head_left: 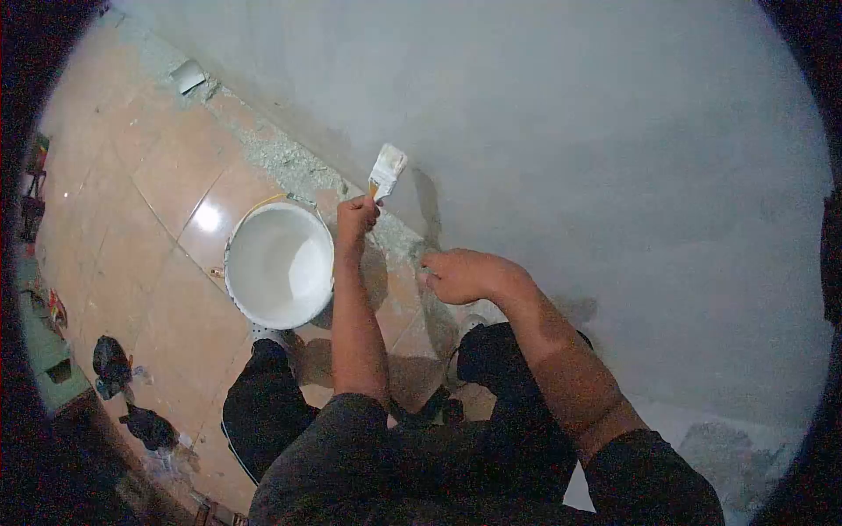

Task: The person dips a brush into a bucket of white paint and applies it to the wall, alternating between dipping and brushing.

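My left hand [355,219] is closed round the handle of a paintbrush [388,167], whose wide bristles are coated white and point up toward the wall. Beside that forearm, on the left, stands a white bucket [241,294] with pale liquid or coating inside; its thin handle rests along the rim. My right hand [460,276] is off to the right, near the foot of the wall, with its fingers curled together. Whatever those fingers may hold is too small to make out.
A grey plastered wall [570,131] fills the right side. Crumbled debris [285,158] lies along its base, with a pale cup-like piece [188,77] farther up. Dark bags [111,364] lie on the tiled floor [149,237] at left. My knees are bent below the bucket.
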The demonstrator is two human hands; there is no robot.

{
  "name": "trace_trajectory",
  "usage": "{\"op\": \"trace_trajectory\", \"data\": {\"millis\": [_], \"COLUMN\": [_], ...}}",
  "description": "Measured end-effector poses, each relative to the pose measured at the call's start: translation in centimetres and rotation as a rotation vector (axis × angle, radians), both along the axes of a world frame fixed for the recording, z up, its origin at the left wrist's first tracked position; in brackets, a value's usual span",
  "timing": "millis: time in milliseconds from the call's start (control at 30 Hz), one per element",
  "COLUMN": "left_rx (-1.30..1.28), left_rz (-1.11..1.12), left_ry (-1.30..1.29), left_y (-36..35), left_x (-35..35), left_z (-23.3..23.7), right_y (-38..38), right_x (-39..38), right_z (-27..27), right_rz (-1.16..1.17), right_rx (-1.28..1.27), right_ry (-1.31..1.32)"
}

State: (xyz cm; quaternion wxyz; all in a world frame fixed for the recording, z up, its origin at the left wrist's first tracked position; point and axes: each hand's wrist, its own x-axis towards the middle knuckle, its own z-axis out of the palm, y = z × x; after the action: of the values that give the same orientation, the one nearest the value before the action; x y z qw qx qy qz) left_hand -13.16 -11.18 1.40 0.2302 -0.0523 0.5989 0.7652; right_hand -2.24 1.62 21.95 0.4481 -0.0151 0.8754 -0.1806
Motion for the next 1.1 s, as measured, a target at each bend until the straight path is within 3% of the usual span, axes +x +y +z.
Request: {"op": "trace_trajectory", "data": {"millis": [167,233,300,367,467,633,700,733,833,900,1033,1100], "left_rx": [-0.316,-0.427,-0.538,-0.973,-1.162,-1.259,-1.228,-1.221,-1.24,-1.227,-1.071,-0.858], "left_rz": [-0.159,-0.143,-0.213,-0.195,-0.295,-0.313,-0.185,-0.155,-0.18,-0.16,-0.067,-0.047], "left_ry": [0.012,-0.173,-0.086,-0.115,-0.05,0.047,0.077,0.25,0.205,0.181,0.298,0.264], "left_y": [2.3,2.9,2.7,2.8,2.8,4.0,4.2,3.7,2.3,1.3,-0.8,-2.3], "left_x": [0.4,0.4,0.1,0.0,0.7,0.7,0.1,0.2,-1.0,-1.5,-2.0,-2.7], "left_z": [-5.2,-6.4,-7.8,-7.5,-4.2,-2.1,-1.8,-1.8,2.2,2.5,1.8,1.0], "right_y": [-0.3,-0.4,-0.9,-1.0,-1.0,-0.8,-0.5,-0.4,-0.9,-0.8,-1.1,-1.2], "right_x": [-0.5,-0.7,-0.8,-0.9,-0.8,-0.5,-0.4,-0.4,-0.9,-0.9,-1.2,-0.8], "right_z": [-0.1,-0.2,0.1,-0.1,-0.9,-0.8,-0.9,-0.9,0.6,0.3,0.3,0.5], "right_rz": [-0.004,-0.008,0.075,0.16,0.031,0.026,0.033,0.039,-0.008,0.002,0.039,-0.009], "right_rx": [0.024,-0.03,-0.013,0.002,0.006,-0.002,-0.007,-0.014,0.026,0.014,-0.007,-0.027], "right_ry": [-0.058,-0.065,-0.059,-0.049,-0.043,-0.018,-0.015,-0.012,-0.08,-0.068,-0.086,-0.072]}}
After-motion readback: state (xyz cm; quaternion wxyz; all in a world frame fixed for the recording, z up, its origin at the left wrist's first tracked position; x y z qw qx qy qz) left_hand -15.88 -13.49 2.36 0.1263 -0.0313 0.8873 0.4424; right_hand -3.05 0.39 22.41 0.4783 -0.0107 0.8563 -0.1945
